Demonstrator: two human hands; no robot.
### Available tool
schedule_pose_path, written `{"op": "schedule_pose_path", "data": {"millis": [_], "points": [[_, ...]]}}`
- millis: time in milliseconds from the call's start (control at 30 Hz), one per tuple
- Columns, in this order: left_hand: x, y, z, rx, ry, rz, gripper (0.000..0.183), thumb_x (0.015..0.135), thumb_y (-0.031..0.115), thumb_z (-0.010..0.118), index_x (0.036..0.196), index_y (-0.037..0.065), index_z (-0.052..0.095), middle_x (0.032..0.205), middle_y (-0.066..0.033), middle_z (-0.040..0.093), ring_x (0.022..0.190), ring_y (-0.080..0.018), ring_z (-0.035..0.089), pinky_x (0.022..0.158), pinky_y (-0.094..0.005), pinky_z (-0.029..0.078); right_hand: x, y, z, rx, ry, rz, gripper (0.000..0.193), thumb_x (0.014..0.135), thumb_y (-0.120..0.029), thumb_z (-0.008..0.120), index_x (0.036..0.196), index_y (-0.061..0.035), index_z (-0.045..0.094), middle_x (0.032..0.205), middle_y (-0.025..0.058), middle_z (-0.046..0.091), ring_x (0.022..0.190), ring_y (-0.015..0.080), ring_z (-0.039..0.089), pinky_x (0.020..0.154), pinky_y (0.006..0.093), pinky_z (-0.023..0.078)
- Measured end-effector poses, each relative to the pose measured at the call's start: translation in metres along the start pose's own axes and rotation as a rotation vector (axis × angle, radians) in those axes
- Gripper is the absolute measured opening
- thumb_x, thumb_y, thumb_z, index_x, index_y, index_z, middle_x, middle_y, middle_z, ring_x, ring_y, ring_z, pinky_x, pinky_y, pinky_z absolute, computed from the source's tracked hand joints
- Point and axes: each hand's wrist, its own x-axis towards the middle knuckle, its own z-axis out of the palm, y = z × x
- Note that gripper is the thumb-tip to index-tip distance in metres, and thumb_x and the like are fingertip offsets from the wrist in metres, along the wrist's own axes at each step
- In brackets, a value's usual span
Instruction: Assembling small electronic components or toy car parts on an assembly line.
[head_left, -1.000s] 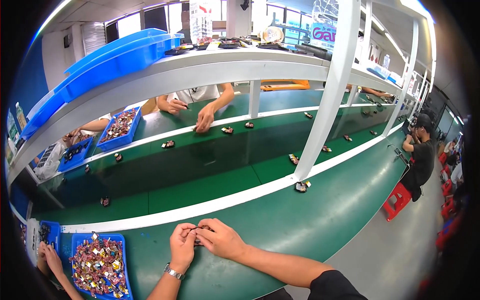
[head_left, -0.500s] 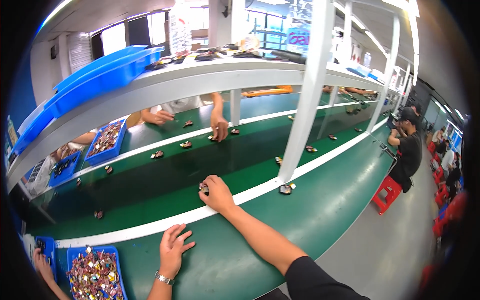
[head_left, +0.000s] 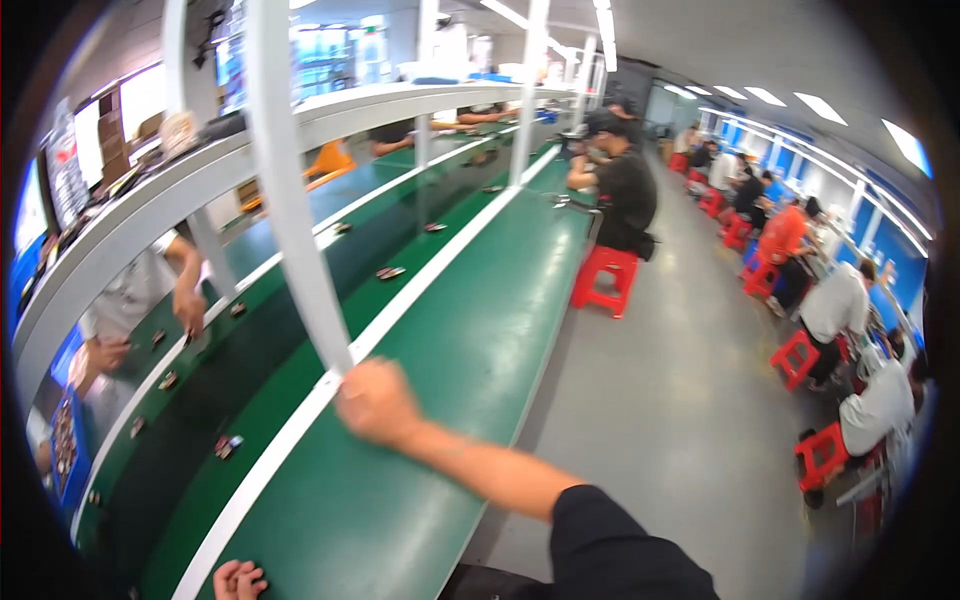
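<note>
My right hand [head_left: 375, 400] reaches out over the green workbench [head_left: 440, 370] to the white strip [head_left: 265, 475] at its far edge, right at the foot of a white post [head_left: 290, 200]. It is blurred, its back faces me and its fingers are hidden. My left hand [head_left: 238, 580] shows only at the bottom edge, fingers spread on the bench and holding nothing. Beyond the strip runs a dark green conveyor belt [head_left: 270, 390], with a small dark part [head_left: 227, 445] on it to the left of my right hand.
More small parts [head_left: 390, 272] lie along the belt. A person across the belt has a hand [head_left: 188, 305] on the far bench, near a blue bin [head_left: 65, 450] of parts. On the right are red stools [head_left: 603, 280], a seated person in black [head_left: 625, 185] and a grey floor aisle.
My head has turned to the right, so the line now runs away into the distance. My right hand has drawn back from the belt to the white strip by the post. My left hand has slipped to the bottom edge.
</note>
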Motion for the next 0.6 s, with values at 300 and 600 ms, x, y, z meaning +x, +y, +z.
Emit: {"op": "schedule_pose_path", "data": {"millis": [300, 600], "points": [[-0.001, -0.009, 0.007, 0.083, 0.070, 0.052, 0.016, 0.093, 0.005, 0.054, 0.107, -0.001, 0.055, 0.090, -0.0123, 0.066, 0.078, -0.0184, 0.065, 0.065, -0.0270, 0.053, 0.036, 0.149, 0.062, 0.031, -0.213, 0.442, 0.039, 0.080, -0.021, 0.069, 0.115, -0.0051, 0.061, 0.108, 0.0124, 0.064, 0.106, 0.0292, 0.057, 0.091, 0.0402, 0.047], [-0.007, 0.021, 0.012, 0.173, 0.043, -0.036, 0.021, 0.097, 0.008, 0.056, 0.114, -0.005, 0.058, 0.100, -0.0154, 0.068, 0.087, -0.0198, 0.066, 0.076, -0.0284, 0.054, 0.065, 0.150, 0.087, -0.028, -0.553, 0.518, 0.063, 0.071, -0.031, 0.080, 0.125, -0.0084, 0.059, 0.107, 0.0103, 0.067, 0.111, 0.0293, 0.057, 0.095, 0.0420, 0.045]]}}
